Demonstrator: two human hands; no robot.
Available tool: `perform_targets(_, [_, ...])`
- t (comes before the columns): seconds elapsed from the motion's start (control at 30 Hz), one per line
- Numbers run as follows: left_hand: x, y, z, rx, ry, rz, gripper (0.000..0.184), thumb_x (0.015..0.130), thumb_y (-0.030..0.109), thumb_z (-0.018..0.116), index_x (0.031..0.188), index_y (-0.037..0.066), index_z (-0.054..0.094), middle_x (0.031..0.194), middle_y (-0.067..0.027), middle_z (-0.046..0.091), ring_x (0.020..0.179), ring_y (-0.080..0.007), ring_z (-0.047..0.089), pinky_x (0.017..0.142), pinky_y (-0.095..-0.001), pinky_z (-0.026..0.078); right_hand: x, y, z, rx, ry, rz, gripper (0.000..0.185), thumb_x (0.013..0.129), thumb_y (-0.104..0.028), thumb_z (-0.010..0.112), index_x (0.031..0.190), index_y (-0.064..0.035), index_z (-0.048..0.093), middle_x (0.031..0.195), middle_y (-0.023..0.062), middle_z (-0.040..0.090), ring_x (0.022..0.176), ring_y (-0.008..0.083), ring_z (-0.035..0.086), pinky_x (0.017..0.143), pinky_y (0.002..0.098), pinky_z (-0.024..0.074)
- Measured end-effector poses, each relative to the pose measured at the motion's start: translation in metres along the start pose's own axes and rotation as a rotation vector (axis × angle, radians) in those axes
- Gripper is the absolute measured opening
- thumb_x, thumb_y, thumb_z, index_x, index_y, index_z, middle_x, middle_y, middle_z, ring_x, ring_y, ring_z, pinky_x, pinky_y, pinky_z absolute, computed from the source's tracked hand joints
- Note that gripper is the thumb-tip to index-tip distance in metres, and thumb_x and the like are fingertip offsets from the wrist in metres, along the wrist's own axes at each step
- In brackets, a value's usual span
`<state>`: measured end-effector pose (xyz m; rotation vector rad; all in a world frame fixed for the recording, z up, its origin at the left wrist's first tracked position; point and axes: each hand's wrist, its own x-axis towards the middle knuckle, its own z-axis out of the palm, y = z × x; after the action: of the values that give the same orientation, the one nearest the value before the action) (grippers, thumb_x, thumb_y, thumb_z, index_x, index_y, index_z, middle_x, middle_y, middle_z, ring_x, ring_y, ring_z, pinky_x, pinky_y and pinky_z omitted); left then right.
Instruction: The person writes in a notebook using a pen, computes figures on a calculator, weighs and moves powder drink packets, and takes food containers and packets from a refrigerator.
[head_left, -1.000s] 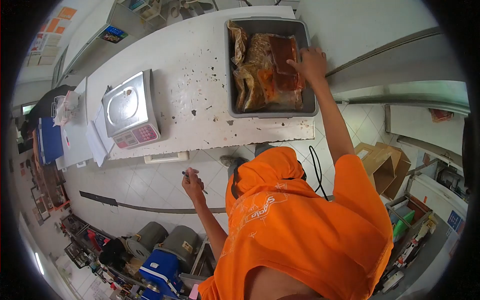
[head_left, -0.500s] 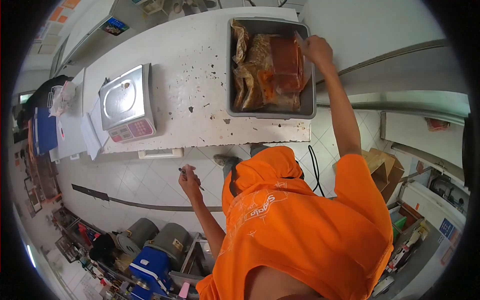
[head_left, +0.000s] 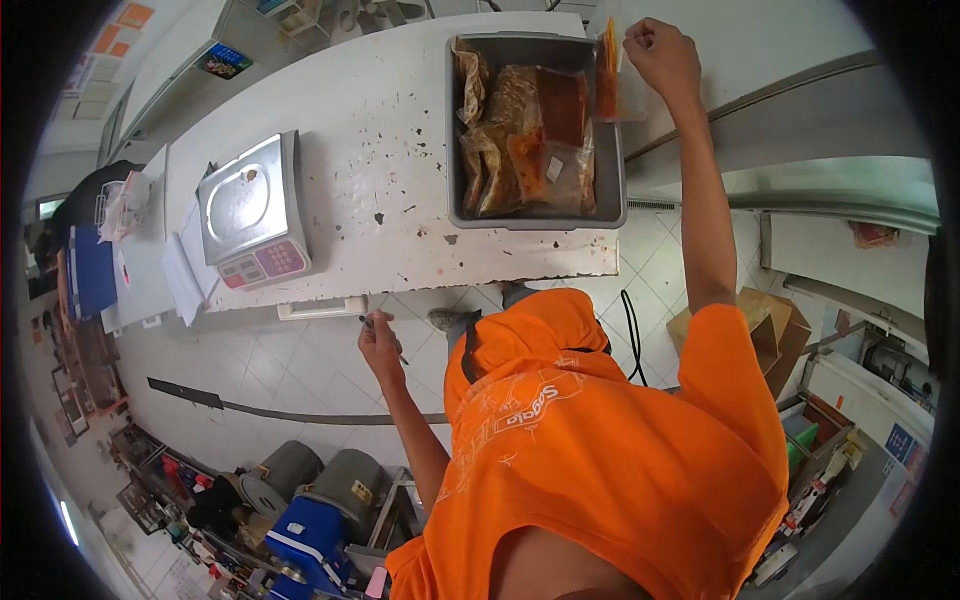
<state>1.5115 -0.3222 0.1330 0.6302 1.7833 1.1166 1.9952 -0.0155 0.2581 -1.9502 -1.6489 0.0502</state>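
Observation:
My right hand (head_left: 665, 60) is closed on the edge of a clear plastic pouch of orange-red sauce (head_left: 607, 85). The pouch hangs at the right rim of a grey plastic tub (head_left: 540, 224). Inside the tub lies another flat pouch of dark red sauce (head_left: 562, 105), beside several bags of brown contents (head_left: 513, 100). A small white label (head_left: 554, 169) shows on a clear bag near the front. My left hand (head_left: 379, 347) is closed around a thin dark pen (head_left: 366, 320), held low in front of the table, away from the tub.
The tub stands on a white table (head_left: 370, 150) with chipped paint. To its left are a digital scale (head_left: 250, 205) and some papers (head_left: 185, 275). A cardboard box (head_left: 765, 335) sits on the floor at right. Grey bins (head_left: 345, 485) and a blue cooler (head_left: 303, 540) stand behind at left.
My right hand has lifted the sauce pouch from inside the tub and moved it right, to the rim. My left hand has shifted slightly up and keeps the pen.

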Motion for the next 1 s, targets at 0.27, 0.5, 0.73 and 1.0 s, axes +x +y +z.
perform_targets(0.27, [-0.008, 0.003, -0.004, 0.014, 0.039, -0.013, 0.035, 0.102, 0.036, 0.05, 0.102, 0.004, 0.064, 0.056, 0.0083, 0.032, 0.044, -0.0011, 0.028, 0.038, -0.0217, 0.02, 0.002, 0.011, 0.007, 0.174, -0.006, -0.071, 0.022, 0.083, -0.027, 0.067, 0.092, -0.0077, 0.071, 0.08, 0.0037, 0.071, 0.07, 0.0168, 0.065, 0.069, 0.031, 0.051])
perform_targets(0.5, [0.009, 0.045, 0.059, 0.11, -0.158, 0.286, 0.023, 0.095, 0.024, 0.063, 0.098, 0.001, 0.067, 0.06, 0.0053, 0.053, 0.053, -0.0055, 0.047, 0.05, -0.0218, 0.038, 0.006, 0.054, 0.038, -0.111, -0.073, -0.052, 0.027, 0.084, -0.029, 0.062, 0.099, -0.0081, 0.069, 0.096, 0.0131, 0.071, 0.087, 0.0327, 0.068, 0.078, 0.0432, 0.0537])
perform_targets(0.73, [0.05, 0.116, 0.221, 0.828, -0.288, 0.661, 0.048, 0.077, 0.048, 0.075, 0.077, 0.0, 0.07, 0.071, -0.0172, 0.068, 0.061, -0.0324, 0.066, 0.057, -0.0398, 0.051, -0.037, 0.012, 0.037, -0.224, 0.159, -0.239, 0.022, 0.086, -0.024, 0.063, 0.104, -0.0132, 0.067, 0.096, 0.0082, 0.067, 0.092, 0.0305, 0.063, 0.08, 0.0434, 0.0512])
perform_targets(1.0, [0.091, 0.08, 0.277, 0.876, -0.188, 0.727, 0.034, 0.078, 0.032, 0.07, 0.075, -0.002, 0.067, 0.072, -0.0225, 0.065, 0.069, -0.0402, 0.066, 0.063, -0.0473, 0.052, -0.079, 0.001, 0.019, -0.007, 0.142, -0.175, 0.025, 0.085, -0.027, 0.068, 0.105, -0.0117, 0.067, 0.101, 0.0063, 0.065, 0.097, 0.0295, 0.061, 0.082, 0.042, 0.0497])
